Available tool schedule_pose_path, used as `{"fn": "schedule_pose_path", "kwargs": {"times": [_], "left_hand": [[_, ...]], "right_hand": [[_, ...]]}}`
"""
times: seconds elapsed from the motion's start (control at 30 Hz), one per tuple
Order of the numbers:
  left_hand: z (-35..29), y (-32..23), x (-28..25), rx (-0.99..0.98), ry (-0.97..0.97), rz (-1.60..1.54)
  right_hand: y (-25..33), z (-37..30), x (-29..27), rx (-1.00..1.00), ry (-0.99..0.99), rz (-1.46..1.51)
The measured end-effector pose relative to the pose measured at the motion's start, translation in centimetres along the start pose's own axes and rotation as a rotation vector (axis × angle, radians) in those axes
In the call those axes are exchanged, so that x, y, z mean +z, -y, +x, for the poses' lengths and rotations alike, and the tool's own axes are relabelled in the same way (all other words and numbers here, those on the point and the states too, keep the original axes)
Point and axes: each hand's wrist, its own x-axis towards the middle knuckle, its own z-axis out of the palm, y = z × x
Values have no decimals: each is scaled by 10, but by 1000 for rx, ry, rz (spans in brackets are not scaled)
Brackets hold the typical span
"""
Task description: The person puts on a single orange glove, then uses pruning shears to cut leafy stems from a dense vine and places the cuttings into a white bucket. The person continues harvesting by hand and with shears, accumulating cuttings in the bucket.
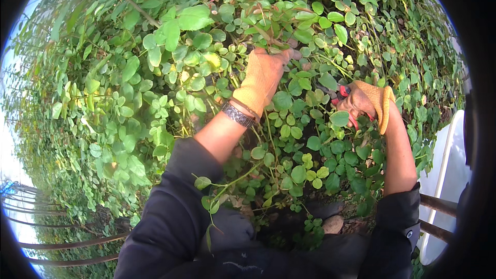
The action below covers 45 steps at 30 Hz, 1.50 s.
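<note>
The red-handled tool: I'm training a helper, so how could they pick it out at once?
Start with the green bush filling most of the view. Right of centre, find the right hand with its orange glove, gripping the red-handled tool. Its bright red stands out against the green leaves around it.

Pretty clearly outdoors, some kind of garden or plant nursery, can't tell which. Leafy bushes (129, 68) fill nearly the whole view, all dense and tangled, with pale daylight sky (11, 147) peeking in at the left edge. Down low there's dark bare ground with a brownish stone (333, 224), and a red-handled tool (343, 92) in among the leaves fits too.
</note>
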Motion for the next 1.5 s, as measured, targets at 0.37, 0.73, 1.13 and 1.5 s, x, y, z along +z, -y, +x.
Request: {"fn": "schedule_pose_path", "kwargs": {"times": [0.37, 0.73, 1.13, 1.5], "left_hand": [[-3, -52, 9, -264, -77, -305], [-2, -94, 28, -42, -68, -267], [69, -227, 108, 491, 62, 104], [50, -346, 415, 542, 882, 284]], "right_hand": [[-37, 43, -4, -260, 94, -83], [7, 18, 20, 31, -155, -154], [80, 14, 14, -352, -439, -459], [129, -3, 25, -273, -175, -407]]}}
